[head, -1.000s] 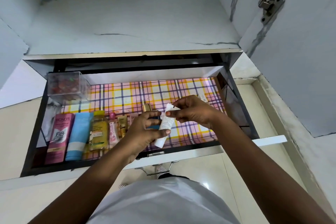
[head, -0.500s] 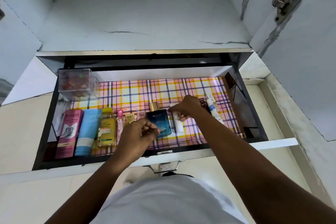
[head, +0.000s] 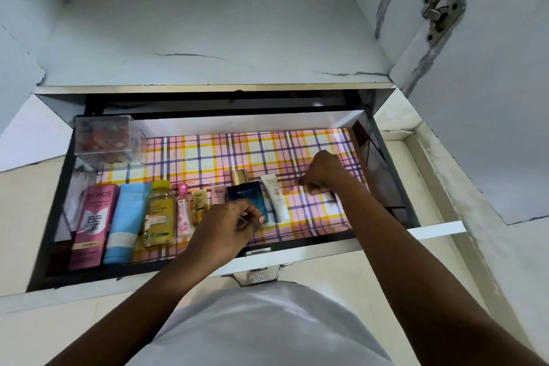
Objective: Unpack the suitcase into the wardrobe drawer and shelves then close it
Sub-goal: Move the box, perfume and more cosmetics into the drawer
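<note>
The wardrobe's bare marbled shelf [head: 208, 27] sits above the pulled-out drawer [head: 383, 151], whose plaid-lined floor carries a row along its front: pink Pond's box [head: 92, 223], blue tube [head: 126, 221], yellow bottle [head: 159, 212], several small sachets, blue perfume bottle [head: 246, 193] and white tube [head: 274, 196], with a clear box [head: 104, 137] in the back left corner. The left hand [head: 225, 229] hovers in front of the perfume bottle with fingers curled, pinching something tiny I cannot identify; the right hand [head: 322, 172] is curled over a small item beside the white tube, mostly hidden

Item under right hand [head: 322, 172] hidden.
</note>
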